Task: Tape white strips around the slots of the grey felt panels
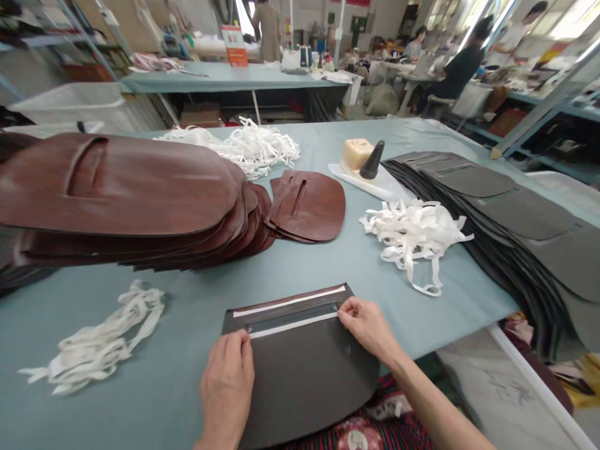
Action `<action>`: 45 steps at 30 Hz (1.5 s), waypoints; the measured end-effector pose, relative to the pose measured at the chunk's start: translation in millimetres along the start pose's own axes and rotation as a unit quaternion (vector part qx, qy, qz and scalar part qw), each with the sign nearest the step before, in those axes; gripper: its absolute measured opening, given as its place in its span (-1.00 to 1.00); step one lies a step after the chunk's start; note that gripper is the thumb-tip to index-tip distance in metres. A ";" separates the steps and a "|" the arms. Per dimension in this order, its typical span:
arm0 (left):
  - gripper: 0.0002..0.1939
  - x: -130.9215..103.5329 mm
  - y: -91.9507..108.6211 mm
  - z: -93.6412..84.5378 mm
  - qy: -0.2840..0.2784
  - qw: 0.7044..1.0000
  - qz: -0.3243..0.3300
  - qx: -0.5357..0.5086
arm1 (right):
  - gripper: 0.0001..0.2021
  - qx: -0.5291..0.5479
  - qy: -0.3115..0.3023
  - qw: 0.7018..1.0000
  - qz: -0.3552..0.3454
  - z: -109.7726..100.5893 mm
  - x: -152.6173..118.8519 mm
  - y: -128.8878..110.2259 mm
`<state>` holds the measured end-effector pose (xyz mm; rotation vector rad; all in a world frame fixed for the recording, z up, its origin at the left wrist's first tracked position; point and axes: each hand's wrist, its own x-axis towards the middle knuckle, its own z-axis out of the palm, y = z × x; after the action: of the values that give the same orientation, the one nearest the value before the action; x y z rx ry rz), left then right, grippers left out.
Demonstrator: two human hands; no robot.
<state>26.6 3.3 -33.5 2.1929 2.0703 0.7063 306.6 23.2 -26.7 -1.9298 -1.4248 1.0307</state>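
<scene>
A dark grey panel [300,375] with a rounded lower edge lies at the table's front edge. Near its top runs a long slot, with a white strip [290,325] along the lower side and another above. My left hand [228,378] rests on the panel's left side, fingers closed at the left end of the lower strip. At that strip's right end my right hand [365,322] pinches with thumb and forefinger. The fingertips hide exactly what each hand grips.
Brown leather pieces [122,181] are stacked at the left, smaller ones [314,206] mid-table. White strips lie in heaps [415,234], [103,340]. Black panels [529,212] fill the right. A yellowish block [356,153] and black cone [374,161] stand behind. People work in the background.
</scene>
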 end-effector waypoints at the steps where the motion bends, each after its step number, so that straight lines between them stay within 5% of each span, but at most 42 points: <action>1: -0.85 -4.4 -0.2 1.5 0.011 0.999 0.027 0.019 | -0.87 0.003 -0.003 1.000 0.001 0.2 0.5 0.8; 5: -0.55 -18.3 -1.6 -1.0 -0.053 0.988 0.113 0.089 | -0.89 0.002 -0.001 1.000 0.003 1.0 1.5 1.0; 10: -0.27 -22.4 5.0 -10.4 -0.125 0.963 0.141 0.192 | -0.91 -0.018 0.001 1.000 0.011 0.2 2.0 -1.9; 18: -0.28 -13.2 25.4 -16.2 -0.143 0.939 0.158 0.270 | -0.92 -0.047 0.015 0.999 0.016 -1.6 1.4 -9.7; 26: -0.45 -11.4 56.2 -1.5 -0.131 0.943 0.191 0.241 | -0.94 -0.165 0.048 0.985 0.023 3.1 -2.0 -19.3; 28: -0.37 -9.7 64.4 -1.3 -0.138 0.941 0.186 0.247 | -0.92 -0.245 0.073 0.966 -0.026 6.8 -6.6 -23.0; 30: -0.33 -7.5 67.2 -2.7 -0.140 0.941 0.185 0.248 | -0.85 -0.312 0.076 0.935 -0.153 11.4 -13.1 -25.8; 34: -0.34 -4.4 58.3 -5.8 -0.128 0.945 0.191 0.232 | -0.69 -0.361 0.001 0.848 -0.387 20.3 -27.9 -25.3; 41: -0.51 -0.1 38.8 -6.6 -0.091 0.972 0.171 0.133 | -0.80 -0.343 -0.003 0.849 -0.401 34.3 -28.9 -28.3; 45: -0.66 11.9 12.5 -11.3 -0.005 0.998 0.029 0.053 | -0.82 -0.261 -0.012 0.868 -0.421 52.7 -14.2 -44.0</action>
<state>34.4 10.3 -15.6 2.3148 2.0939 0.6014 236.9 21.8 -18.9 -1.2926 -2.4111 0.2570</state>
